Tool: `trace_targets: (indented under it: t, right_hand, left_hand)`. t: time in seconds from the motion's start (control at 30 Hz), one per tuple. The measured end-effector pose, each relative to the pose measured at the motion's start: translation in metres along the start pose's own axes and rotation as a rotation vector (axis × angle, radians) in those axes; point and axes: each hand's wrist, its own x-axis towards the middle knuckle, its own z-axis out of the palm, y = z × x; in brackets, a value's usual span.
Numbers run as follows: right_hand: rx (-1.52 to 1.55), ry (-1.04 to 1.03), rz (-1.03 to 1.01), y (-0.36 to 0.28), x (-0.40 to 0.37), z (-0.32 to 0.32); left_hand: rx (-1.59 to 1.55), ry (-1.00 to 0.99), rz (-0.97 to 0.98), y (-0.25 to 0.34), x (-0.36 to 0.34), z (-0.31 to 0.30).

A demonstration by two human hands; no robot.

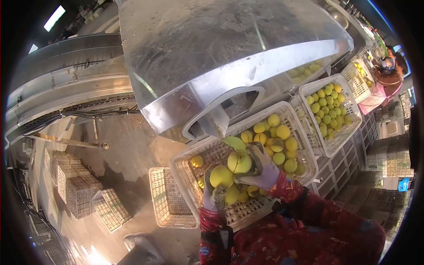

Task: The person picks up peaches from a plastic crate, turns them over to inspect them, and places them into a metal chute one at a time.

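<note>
Both my hands wear lilac gloves with dark palms, over a white slatted crate [311,165] of yellow-green round fruit, which look like citrus. My left hand [213,198] is closed around a large yellow-green fruit [221,176] near the crate's left part. My right hand [264,171] grips another green fruit [240,163], with a green leaf [234,143] at its top. The two held fruits are side by side, almost touching. Beneath and beyond them lie several loose fruits [283,131], mostly in the crate's right half. The fingertips are partly hidden behind the fruits.
A metal machine with an outlet chute [216,121] stands just beyond the crate. Another crate [307,90] full of fruit is at the right, with a person [383,84] farther along. A crate [161,216] sits at the lower left; stacked crates [79,194] stand farther left.
</note>
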Motion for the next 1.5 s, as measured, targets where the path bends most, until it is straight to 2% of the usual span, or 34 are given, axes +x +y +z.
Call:
trace_targets:
  t: [0.07,0.17,0.2,0.27,0.33,0.4,0.47,0.5,0.57,0.6,0.7,0.77,0.87,1.03,1.07,1.13,1.2,1.23,1.3,1.33,1.37,1.4,1.5]
  right_hand:
    - [0.185,-0.081,-0.04,-0.008,0.006,-0.01]
    - [0.984,-0.07,0.296,-0.042,0.003,-0.014]
    - [0.766,-0.042,0.213,-0.042,0.003,-0.014]
    - [0.327,0.01,0.043,-0.038,0.007,-0.015]
    - [0.106,0.235,-0.026,-0.041,0.029,-0.003]
    - [-0.011,0.397,-0.23,-0.036,0.049,0.004]
    - [-0.348,0.282,0.055,-0.025,0.118,0.03]
    - [-0.392,0.341,-0.054,-0.023,0.13,0.03]
    - [-0.482,0.466,-0.276,-0.02,0.145,0.03]
    - [-0.308,0.426,-0.213,-0.03,0.136,0.015]
    - [0.004,0.155,-0.307,-0.032,0.089,-0.017]
    - [0.199,-0.228,-0.253,-0.037,0.062,-0.016]
    - [0.203,0.024,-0.265,-0.047,0.041,0.01]
    - [0.03,0.187,-0.161,-0.049,0.049,0.013]
    - [0.003,0.215,-0.151,-0.048,0.056,0.012]
    - [-0.152,0.309,-0.122,-0.033,0.094,0.025]
    - [-0.296,0.357,-0.125,-0.023,0.125,0.033]
    - [-0.364,0.367,-0.153,-0.021,0.138,0.034]
    - [-0.22,0.339,-0.138,-0.031,0.137,0.026]
    - [-0.007,0.312,-0.092,-0.042,0.126,0.01]
    - [0.205,0.286,-0.05,-0.047,0.117,-0.004]
    - [0.212,0.257,-0.046,-0.038,0.103,-0.006]
    - [-0.043,-0.088,-0.525,-0.03,0.072,-0.015]
  left_hand:
    - [-0.09,-0.028,-0.038,0.012,0.002,0.0]
    - [0.114,-0.026,0.06,0.041,0.007,0.005]
    - [0.101,0.02,0.049,0.035,0.01,-0.002]
    - [0.12,-0.014,0.079,0.043,0.014,0.001]
    - [0.126,-0.026,0.104,0.055,0.015,0.009]
    - [0.132,-0.009,0.121,0.068,0.012,0.016]
    - [0.15,0.03,0.088,0.065,0.008,0.006]
    - [0.162,0.051,0.071,0.064,0.005,0.0]
    - [-0.004,0.083,-0.029,0.065,0.006,-0.011]
    - [-0.094,0.104,-0.088,0.064,0.002,-0.013]
    - [-0.259,-0.103,-0.079,0.065,0.008,-0.003]
    - [-0.118,-0.074,0.027,0.071,0.013,0.022]
    - [0.048,-0.107,0.162,0.065,0.029,0.044]
    - [0.481,-0.166,0.272,0.069,0.042,0.045]
    - [0.208,-0.139,0.086,0.074,0.039,0.045]
    - [0.657,-0.048,0.267,0.059,0.044,0.023]
    - [0.17,0.159,0.049,0.058,0.04,0.028]
    - [-0.098,0.141,-0.012,0.064,0.039,0.032]
    - [-0.648,0.107,-0.126,0.069,0.036,0.034]
    - [-0.74,0.001,-0.081,0.07,0.035,0.034]
    - [-0.673,-0.014,-0.046,0.072,0.037,0.036]
    - [-0.607,-0.025,-0.012,0.073,0.036,0.037]
    - [-0.414,0.027,0.077,0.081,0.03,0.059]
